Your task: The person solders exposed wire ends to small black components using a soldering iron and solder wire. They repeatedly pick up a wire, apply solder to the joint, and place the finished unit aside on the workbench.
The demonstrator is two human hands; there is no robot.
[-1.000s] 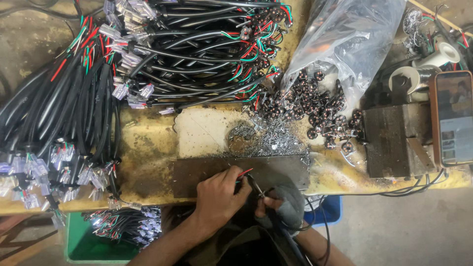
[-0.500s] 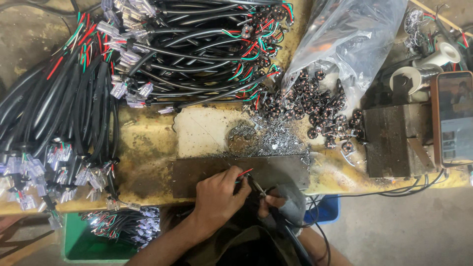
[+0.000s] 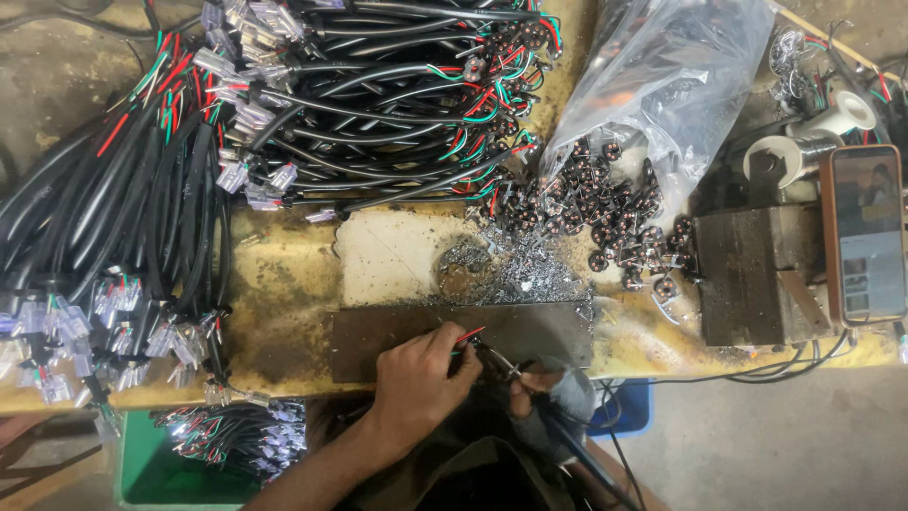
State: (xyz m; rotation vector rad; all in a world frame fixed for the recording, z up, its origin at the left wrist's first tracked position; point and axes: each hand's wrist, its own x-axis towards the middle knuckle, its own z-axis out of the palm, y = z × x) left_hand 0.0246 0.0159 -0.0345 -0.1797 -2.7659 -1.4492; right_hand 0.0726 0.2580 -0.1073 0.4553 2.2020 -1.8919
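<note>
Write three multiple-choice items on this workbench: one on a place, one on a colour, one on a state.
1. Where does the clear plastic bag lie?
A. upper right of the bench
B. on the floor
C. in the green bin

2. What colour is the wire tip at the left hand?
A. blue
B. red
C. white

3. How is the dark flat phone?
A. face down
B. boxed
C. face up, screen lit

A: the bag spills small dark round parts there.
B: a red end shows above the fingers.
C: its screen shows a picture.
</note>
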